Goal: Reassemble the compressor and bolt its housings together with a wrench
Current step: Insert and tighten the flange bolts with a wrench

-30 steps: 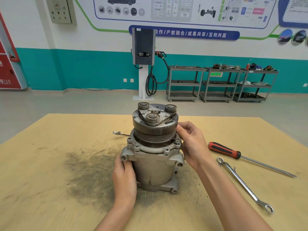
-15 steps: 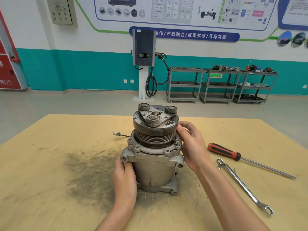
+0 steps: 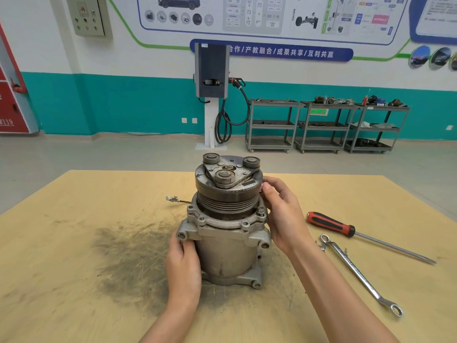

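The grey metal compressor stands upright in the middle of the wooden table, its dark ribbed pulley on top. My left hand grips the lower housing on its left side, just under the flange. My right hand wraps around the right side at the pulley and upper flange, thumb on the pulley's rim. A silver combination wrench lies on the table to the right, apart from both hands.
A red-and-black-handled screwdriver lies just beyond the wrench. A thin wire with a connector sticks out behind the compressor on the left. A dark greasy smear marks the table to the left.
My right hand's fingers have shifted slightly up along the pulley rim. The compressor and my left hand stay put.
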`<move>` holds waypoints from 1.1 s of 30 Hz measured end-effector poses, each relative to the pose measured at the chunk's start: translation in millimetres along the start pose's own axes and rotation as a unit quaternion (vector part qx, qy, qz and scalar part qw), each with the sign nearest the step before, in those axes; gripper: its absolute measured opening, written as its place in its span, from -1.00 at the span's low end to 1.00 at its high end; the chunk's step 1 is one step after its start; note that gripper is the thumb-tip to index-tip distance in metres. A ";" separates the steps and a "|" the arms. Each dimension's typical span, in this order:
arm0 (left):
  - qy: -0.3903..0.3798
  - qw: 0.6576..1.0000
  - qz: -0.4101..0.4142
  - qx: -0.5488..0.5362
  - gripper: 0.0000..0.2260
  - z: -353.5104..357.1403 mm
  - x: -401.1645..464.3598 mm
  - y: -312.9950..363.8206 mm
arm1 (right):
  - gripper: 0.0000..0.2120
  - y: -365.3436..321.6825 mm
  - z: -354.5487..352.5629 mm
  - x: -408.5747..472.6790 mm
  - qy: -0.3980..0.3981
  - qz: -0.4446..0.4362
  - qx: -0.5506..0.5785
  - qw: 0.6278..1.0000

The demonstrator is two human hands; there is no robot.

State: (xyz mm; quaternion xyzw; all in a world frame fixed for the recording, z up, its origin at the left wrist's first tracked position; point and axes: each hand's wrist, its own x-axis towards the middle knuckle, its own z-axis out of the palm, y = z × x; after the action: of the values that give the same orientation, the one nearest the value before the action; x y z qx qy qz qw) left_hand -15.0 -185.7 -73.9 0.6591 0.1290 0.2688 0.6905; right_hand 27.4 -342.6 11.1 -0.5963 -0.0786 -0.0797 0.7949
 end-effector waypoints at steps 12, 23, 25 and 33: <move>-0.005 1.000 -0.011 0.015 -0.76 -1.3 2.8 -5.5 | -0.93 0.3 2.2 2.2 0.013 0.010 0.004 1.000; -0.008 1.000 0.000 0.000 -0.73 -0.8 1.3 -2.0 | -0.97 -0.5 3.0 1.7 0.021 0.014 0.012 1.000; -0.005 1.000 -0.002 0.001 -0.74 -0.8 1.4 -2.4 | -0.93 -0.8 2.5 0.5 0.003 0.013 -0.004 1.000; -0.005 1.000 0.004 -0.006 -0.73 -0.3 0.2 0.1 | -0.93 -5.8 4.0 1.9 0.020 0.021 -0.013 0.999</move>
State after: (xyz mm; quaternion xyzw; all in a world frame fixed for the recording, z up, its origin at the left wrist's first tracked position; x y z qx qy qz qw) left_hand -15.0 -185.3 -73.8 0.6569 0.1216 0.2693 0.6937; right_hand 27.9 -340.4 18.0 -0.6067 -0.0494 -0.0756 0.7898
